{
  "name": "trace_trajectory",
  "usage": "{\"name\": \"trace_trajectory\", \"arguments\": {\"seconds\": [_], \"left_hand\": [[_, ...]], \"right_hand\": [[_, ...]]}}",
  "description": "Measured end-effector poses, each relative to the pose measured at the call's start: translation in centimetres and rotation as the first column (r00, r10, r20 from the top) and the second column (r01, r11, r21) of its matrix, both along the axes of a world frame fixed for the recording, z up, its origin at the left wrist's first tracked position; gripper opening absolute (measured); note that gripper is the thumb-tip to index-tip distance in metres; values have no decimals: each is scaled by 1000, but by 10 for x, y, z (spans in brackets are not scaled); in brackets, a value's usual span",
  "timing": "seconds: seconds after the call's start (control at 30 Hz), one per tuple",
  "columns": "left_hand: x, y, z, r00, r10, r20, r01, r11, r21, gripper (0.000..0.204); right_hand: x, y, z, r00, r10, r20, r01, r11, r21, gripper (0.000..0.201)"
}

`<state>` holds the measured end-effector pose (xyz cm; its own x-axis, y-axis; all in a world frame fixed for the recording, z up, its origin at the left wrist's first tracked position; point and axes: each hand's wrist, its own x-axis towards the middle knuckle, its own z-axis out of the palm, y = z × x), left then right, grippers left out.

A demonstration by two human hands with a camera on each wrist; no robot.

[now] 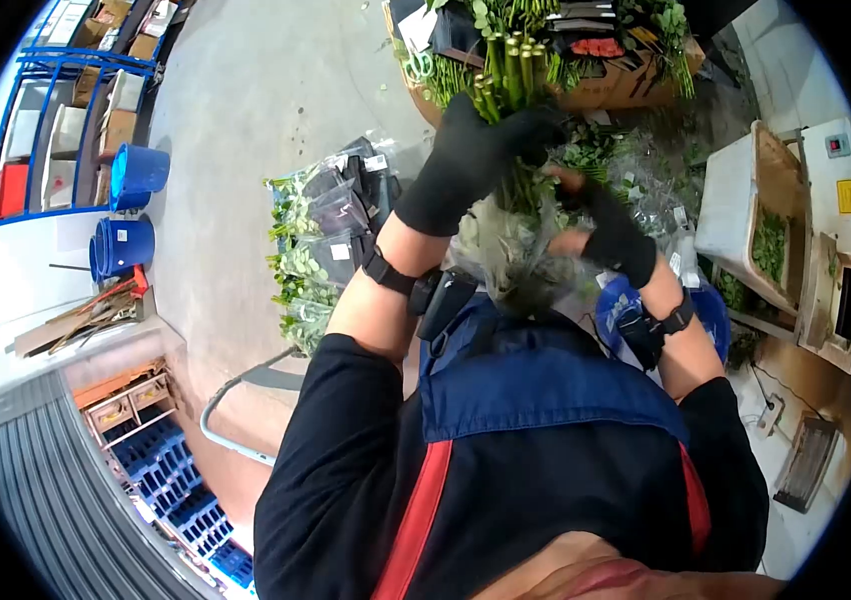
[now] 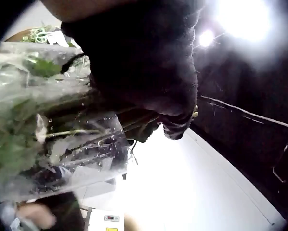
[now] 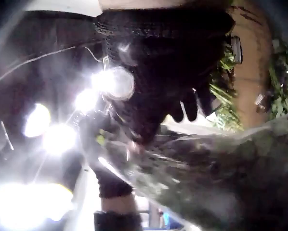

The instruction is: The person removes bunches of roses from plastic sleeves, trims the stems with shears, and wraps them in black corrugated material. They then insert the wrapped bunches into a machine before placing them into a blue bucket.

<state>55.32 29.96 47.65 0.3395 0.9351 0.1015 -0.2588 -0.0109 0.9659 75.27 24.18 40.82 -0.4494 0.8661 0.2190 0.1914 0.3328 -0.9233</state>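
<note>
In the head view my left hand (image 1: 481,150), in a black glove, grips a bunch of leafy stems (image 1: 518,185) just below their cut green ends. The leaves hang toward my apron inside a clear plastic sleeve (image 1: 511,255). In the left wrist view the dark glove (image 2: 139,62) wraps over the stems, and the sleeve (image 2: 86,139) spreads to the left. My right hand (image 1: 618,228), gloved with bare fingertips and blurred, is at the sleeve's right side with thumb and fingers spread. The right wrist view has its glove (image 3: 168,67) over the sleeve (image 3: 216,168), a fingertip at its edge.
Several wrapped bunches (image 1: 311,245) lie on the floor at left. Ahead stands a cardboard box (image 1: 626,90) with greenery and scissors (image 1: 418,67). A blue bucket (image 1: 711,310) is by my right arm, near a white machine (image 1: 826,240). Blue buckets (image 1: 136,175) stand far left.
</note>
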Motion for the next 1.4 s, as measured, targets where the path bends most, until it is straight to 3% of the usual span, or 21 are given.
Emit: {"name": "trace_trajectory", "arguments": {"seconds": [0.23, 0.27, 0.33, 0.4, 0.47, 0.53, 0.6, 0.67, 0.7, 0.73, 0.77, 0.8, 0.87, 0.93, 1.0, 1.03, 1.1, 1.13, 1.17, 1.27, 1.4], "left_hand": [[-20, -23, 22, 999, 33, -17, -32, 994, 101, 26], [-32, -23, 25, 989, 115, -96, -100, 984, 150, 27], [-47, -16, 25, 946, 232, -225, -174, 953, 249, 28], [-68, -6, 16, 976, 162, 148, -176, 981, 82, 19], [-98, 3, 29, 952, 303, 49, -306, 948, 89, 20], [-122, 9, 35, 880, 278, 385, -296, 955, -13, 17], [-147, 11, 38, 889, 137, 437, -189, 979, 77, 21], [-130, 10, 34, 890, 314, 330, -324, 946, -26, 18], [-112, 9, 30, 889, 420, 181, -422, 906, -32, 17], [-99, 10, 28, 859, 511, 32, -510, 860, -13, 15], [-106, 18, -2, 876, 441, -193, -230, 736, 637, 19], [-92, 14, -3, 837, 487, -249, -131, 621, 773, 19], [-63, 12, -4, 948, 306, 91, -309, 950, 30, 20], [-60, 17, -19, 805, 502, -314, -209, 737, 642, 23], [-74, 20, -10, 405, 806, -432, 76, 441, 894, 23], [-82, 20, -7, 504, 764, -404, 91, 418, 904, 22], [-101, 24, -18, 873, 465, -146, -367, 824, 431, 26], [-122, 30, -15, 907, 417, 54, -421, 899, 124, 29], [-135, 26, -5, 901, 434, 16, -427, 878, 216, 31], [-165, 16, 26, 842, 434, 321, -462, 887, 14, 19], [-188, 11, 43, 892, 246, 378, -258, 966, -19, 25]], "right_hand": [[-26, 25, -12, 987, -136, 87, 109, 960, 260, 21], [-26, 26, 12, 929, -196, 314, -16, 826, 564, 15], [-23, 20, 16, 868, -236, 437, -42, 843, 537, 13], [7, 12, -28, 683, -114, 722, -244, 895, 373, 17], [71, -18, -95, 544, -153, 825, -225, 921, 319, 20], [169, -41, -178, -112, 297, 948, -46, 952, -304, 26], [206, -62, -174, -202, 341, 918, 137, 938, -319, 43], [135, -43, -79, -45, 212, 976, 96, 974, -207, 44], [134, -41, -85, 514, -170, 841, -148, 948, 282, 32], [79, -27, -28, 808, -150, 569, -130, 897, 421, 22], [39, -20, 22, 839, -1, 544, -252, 886, 390, 21], [1, -14, 51, 953, 36, 301, -226, 748, 624, 13], [-41, -1, 63, 876, -39, 481, -306, 724, 617, 26], [-56, 7, 44, 887, -154, 436, -209, 707, 676, 17], [-45, -8, 32, 813, -111, 572, -255, 816, 520, 20], [-34, -16, 22, 770, -73, 634, -271, 862, 428, 22], [2, -35, -37, 760, -44, 648, -211, 927, 310, 18], [37, -48, -76, 707, -29, 706, -238, 931, 276, 18], [77, -67, -118, 572, 17, 820, -144, 986, 80, 20], [199, -135, -166, -112, 598, 794, 222, 793, -567, 29], [287, -234, -162, -179, 770, 612, 418, 623, -661, 39]]}}
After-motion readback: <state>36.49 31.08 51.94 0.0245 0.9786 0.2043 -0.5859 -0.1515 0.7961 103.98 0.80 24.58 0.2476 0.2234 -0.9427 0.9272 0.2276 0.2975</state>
